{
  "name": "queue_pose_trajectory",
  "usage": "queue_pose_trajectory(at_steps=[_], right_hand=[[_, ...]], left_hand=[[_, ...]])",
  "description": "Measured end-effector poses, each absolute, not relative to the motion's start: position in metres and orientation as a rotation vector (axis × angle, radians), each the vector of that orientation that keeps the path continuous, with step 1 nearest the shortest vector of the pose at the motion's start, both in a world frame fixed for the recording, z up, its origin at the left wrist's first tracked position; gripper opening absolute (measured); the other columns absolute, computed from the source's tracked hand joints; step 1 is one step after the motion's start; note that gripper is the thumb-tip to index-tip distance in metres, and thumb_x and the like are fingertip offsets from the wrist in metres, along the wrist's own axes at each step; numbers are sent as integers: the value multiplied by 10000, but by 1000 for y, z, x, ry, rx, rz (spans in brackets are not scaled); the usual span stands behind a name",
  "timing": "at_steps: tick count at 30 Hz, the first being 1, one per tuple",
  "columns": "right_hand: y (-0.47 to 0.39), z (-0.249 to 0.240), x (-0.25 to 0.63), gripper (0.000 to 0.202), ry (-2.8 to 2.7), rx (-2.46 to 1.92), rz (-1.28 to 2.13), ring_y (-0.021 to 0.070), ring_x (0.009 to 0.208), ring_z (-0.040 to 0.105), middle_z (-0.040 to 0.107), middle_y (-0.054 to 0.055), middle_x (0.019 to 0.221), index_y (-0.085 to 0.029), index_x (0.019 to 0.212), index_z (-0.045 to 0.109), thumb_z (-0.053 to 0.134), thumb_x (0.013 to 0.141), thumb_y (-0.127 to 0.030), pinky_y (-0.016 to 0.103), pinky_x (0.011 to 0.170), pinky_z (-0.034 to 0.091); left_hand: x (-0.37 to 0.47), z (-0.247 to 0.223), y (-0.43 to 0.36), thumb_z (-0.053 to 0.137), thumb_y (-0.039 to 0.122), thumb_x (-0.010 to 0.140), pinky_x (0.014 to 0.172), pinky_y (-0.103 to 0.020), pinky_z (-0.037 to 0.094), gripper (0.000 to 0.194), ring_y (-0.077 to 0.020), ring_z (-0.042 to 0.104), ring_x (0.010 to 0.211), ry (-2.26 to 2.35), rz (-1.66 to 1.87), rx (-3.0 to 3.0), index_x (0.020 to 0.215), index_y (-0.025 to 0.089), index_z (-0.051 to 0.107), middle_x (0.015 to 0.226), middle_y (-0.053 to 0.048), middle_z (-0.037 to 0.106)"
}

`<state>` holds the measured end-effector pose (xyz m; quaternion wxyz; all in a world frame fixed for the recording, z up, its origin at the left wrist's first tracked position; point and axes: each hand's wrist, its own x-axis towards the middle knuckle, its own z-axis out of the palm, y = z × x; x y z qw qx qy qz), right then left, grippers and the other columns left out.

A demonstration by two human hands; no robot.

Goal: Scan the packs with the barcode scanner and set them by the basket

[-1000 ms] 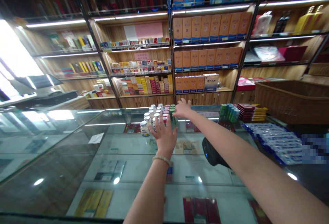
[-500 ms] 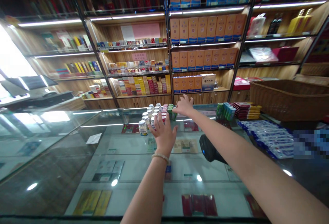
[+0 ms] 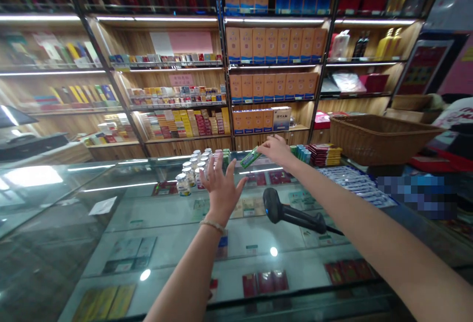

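My right hand [image 3: 276, 150] pinches one end of a small green packet [image 3: 250, 157], which slants above the far side of the glass counter. My left hand [image 3: 222, 186] is spread open beside a cluster of small white-capped jars [image 3: 184, 184]. It partly hides pink-and-white packs [image 3: 219, 156] and green packs [image 3: 226, 156] behind it. A black barcode scanner [image 3: 273, 206] lies on the glass between my forearms, its handle pointing right. Close to my right wrist stand green and blue tubes [image 3: 303, 154], partly covered by it.
The glass counter [image 3: 177, 235] shows flat packs under its top. At the right are stacked red and yellow packs [image 3: 325, 154], blue-white wrapped packs [image 3: 351, 181] and a wicker basket [image 3: 373, 139]. Shelves of boxes [image 3: 273, 88] line the back. A white paper [image 3: 103, 205] lies left.
My right hand has moved right, away from the row of green packs, and now carries a green packet. My view has turned right, bringing the whole scanner into sight. My left hand remains spread.
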<state>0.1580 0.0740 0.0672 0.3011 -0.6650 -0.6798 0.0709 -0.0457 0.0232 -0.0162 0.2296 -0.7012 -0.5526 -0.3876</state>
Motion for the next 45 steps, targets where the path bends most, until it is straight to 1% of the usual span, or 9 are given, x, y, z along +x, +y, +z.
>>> queue_pose_trajectory(at_steps=[4, 8, 13, 18, 23, 30, 36, 40, 45], right_hand=[[53, 54, 168, 375, -1743, -1680, 264, 357, 1575, 260, 486, 80, 1630, -258, 1040, 815, 549, 924, -494, 592, 1207, 260], [36, 37, 177, 334, -1712, -1690, 310, 324, 1582, 260, 468, 38, 1647, -290, 1017, 800, 532, 940, -473, 591, 1212, 268], [27, 17, 190, 362, -1732, -1685, 207, 334, 1564, 293, 496, 49, 1623, -301, 1042, 788, 514, 972, -528, 614, 1188, 290], [14, 10, 203, 460, -1836, -1590, -166, 365, 1590, 220, 387, 116, 1688, -257, 1253, 723, 561, 967, -579, 616, 1224, 196], [-3, 9, 213, 471, -2042, -1475, -550, 364, 1612, 159, 292, 70, 1737, -302, 1400, 630, 548, 997, -532, 626, 1257, 10], [4, -10, 216, 321, -2091, -1376, -769, 292, 1595, 247, 353, 25, 1712, -299, 1204, 700, 412, 1067, -336, 615, 1268, -12], [10, -17, 215, 149, -1834, -1118, -1071, 249, 1504, 398, 571, 65, 1568, -254, 997, 713, 567, 1009, -279, 523, 1286, -2], [6, -16, 214, 106, -1848, -1103, -1100, 260, 1504, 388, 561, 82, 1575, -235, 1000, 703, 615, 984, -291, 517, 1291, 6], [1, -17, 212, 113, -1884, -1136, -1047, 265, 1518, 369, 527, 79, 1604, -245, 1026, 707, 619, 987, -305, 525, 1287, 1]], left_hand=[[-36, -13, 17, 724, 513, 898, 1279, -642, 73, 473, -376, 317, 1565, -1426, -1094, -1973, 1304, 273, 682, 1641, -156, 442], [-30, -12, 13, 693, 480, 927, 1278, -634, 64, 317, -363, 355, 1545, -1370, -1104, -2005, 1173, 285, 734, 1597, -126, 508], [-28, -12, 12, 666, 436, 948, 1280, -643, 28, 269, -351, 342, 1553, -1350, -1080, -2048, 1168, 301, 740, 1599, -105, 514], [-28, -11, 12, 679, 408, 944, 1276, -664, 21, 266, -354, 332, 1560, -1360, -1040, -2066, 1188, 318, 732, 1623, -90, 491], [-26, -10, 12, 690, 418, 937, 1277, -667, 18, 260, -355, 314, 1566, -1384, -1016, -2068, 1174, 323, 740, 1647, -79, 462], [-21, -14, 11, 665, 441, 957, 1271, -668, 1, 231, -349, 298, 1572, -1328, -982, -2114, 1138, 331, 758, 1682, -61, 411], [-19, -20, 14, 709, 433, 931, 1273, -648, 2, 254, -356, 327, 1553, -1186, -1034, -2070, 1153, 314, 742, 1672, -92, 425], [-20, -21, 16, 759, 428, 894, 1271, -642, 25, 301, -362, 338, 1546, -1128, -1058, -2025, 1173, 320, 730, 1664, -116, 430], [-20, -22, 17, 807, 372, 855, 1275, -637, 12, 218, -358, 363, 1533, -1095, -1094, -2030, 1056, 314, 745, 1650, -87, 456]])
